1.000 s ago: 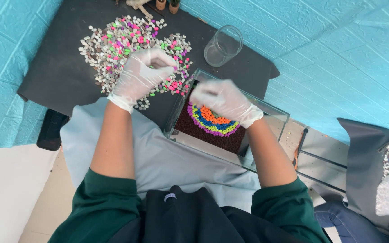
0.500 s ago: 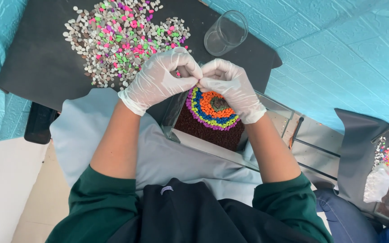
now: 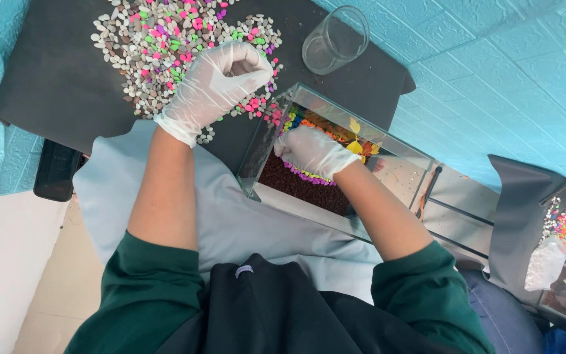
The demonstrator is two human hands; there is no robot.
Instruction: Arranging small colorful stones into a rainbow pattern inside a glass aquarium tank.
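Your left hand hovered curled over the pebbles spread on the black mat; whether its grip held a pebble could not be told. Your right hand reached inside the glass tank, fingertips hidden against the coloured pebble rings on dark gravel, so its grip was unclear too. An empty clear cup stood near the mat's far edge.
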